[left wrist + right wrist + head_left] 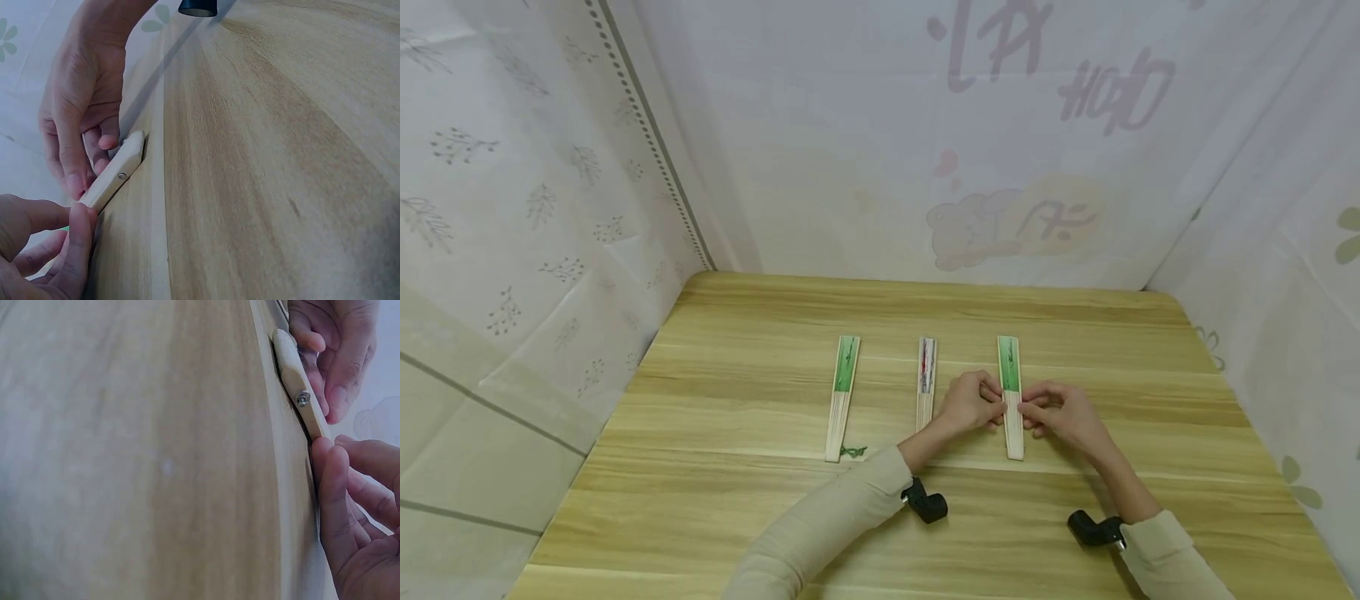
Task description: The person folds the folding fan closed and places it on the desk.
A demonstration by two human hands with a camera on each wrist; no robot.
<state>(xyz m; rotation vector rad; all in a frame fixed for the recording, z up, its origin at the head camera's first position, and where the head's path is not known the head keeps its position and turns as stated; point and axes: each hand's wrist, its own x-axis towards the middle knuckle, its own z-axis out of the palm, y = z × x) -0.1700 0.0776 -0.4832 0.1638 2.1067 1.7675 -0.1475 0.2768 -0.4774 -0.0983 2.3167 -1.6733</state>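
Note:
A folded folding fan point(1011, 364) with a green upper part and pale ribs lies on the table, at the right of a row of three. My left hand point(970, 403) pinches its left edge near the middle, with thumb and fingertips. From the other side, my right hand point(1063, 414) pinches the right edge at about the same height. The pale rib end of this fan point(119, 174), with a small metal rivet, shows between both hands in the left wrist view. In the right wrist view the rivet end of the fan point(301, 394) points away from the right fingertips.
Left of the hands lies a closed fan with a white, red-marked top point(927, 367), its lower end hidden by the left arm. Farther left is another green fan point(846, 367) with a green tassel point(853, 452). Patterned curtains point(820, 150) surround the wooden table point(715, 400).

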